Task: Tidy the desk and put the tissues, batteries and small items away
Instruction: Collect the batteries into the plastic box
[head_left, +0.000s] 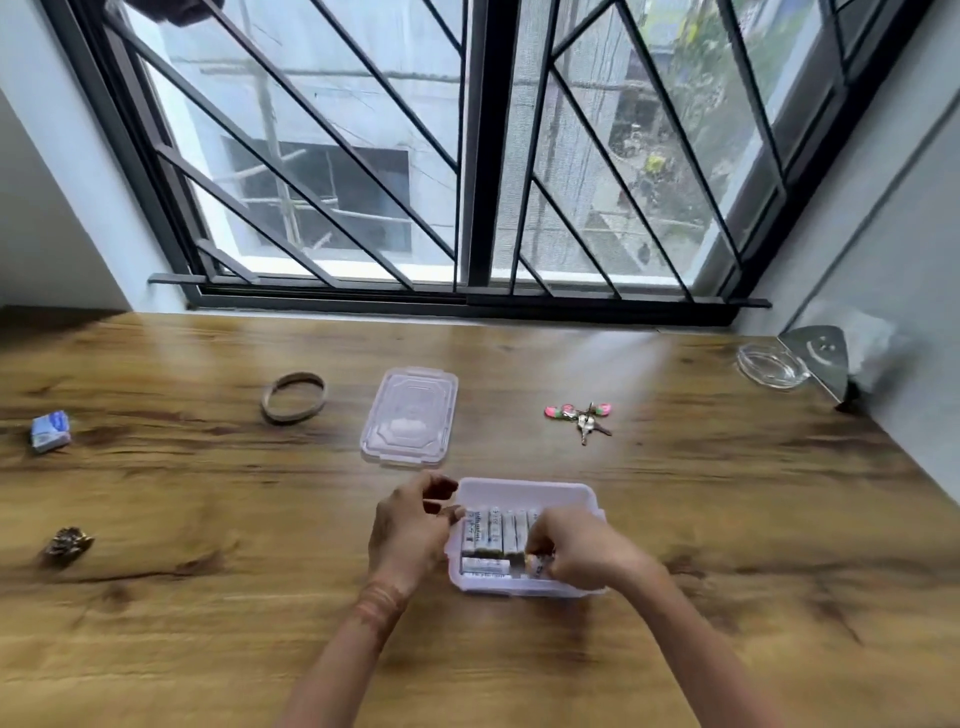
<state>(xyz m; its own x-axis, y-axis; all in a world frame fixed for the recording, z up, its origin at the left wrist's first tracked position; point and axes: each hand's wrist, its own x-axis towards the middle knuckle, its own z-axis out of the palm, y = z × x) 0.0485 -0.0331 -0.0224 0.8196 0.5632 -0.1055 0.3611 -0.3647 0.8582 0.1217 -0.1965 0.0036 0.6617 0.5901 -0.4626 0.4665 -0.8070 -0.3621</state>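
- Fingers of the right hand (582, 553) are curled down into the right part of the clear plastic box (524, 491), closed around a battery at its near edge; motion blur hides the exact grip.
- Fingers of the left hand (410, 525) are loosely bent and parted, resting against the box's left wall, with nothing visibly held between them.
- Lower centre of the frame: the box sits on the wooden tabletop (208, 623), and the batteries (493, 532) lie in it side by side in a row, with another lying crosswise along the near edge.
- Just above the box in the frame, apart from it, the clear lid (410, 415) lies flat on the tabletop.
- Left of the lid lies a brown rubber band (293, 397).
- At the left edge sits a small blue and white tissue packet (50, 431); below it, lower left, is a small brownish crumpled item (67, 543) too blurred to identify.
- Right of the lid lies a bunch of keys (584, 418) with pink and green tags.
- Upper right of the tabletop: a glass ashtray (769, 366) just beside a metal corner bracket (821, 358) on the wall.
- A barred window (467, 156) fills the upper frame.
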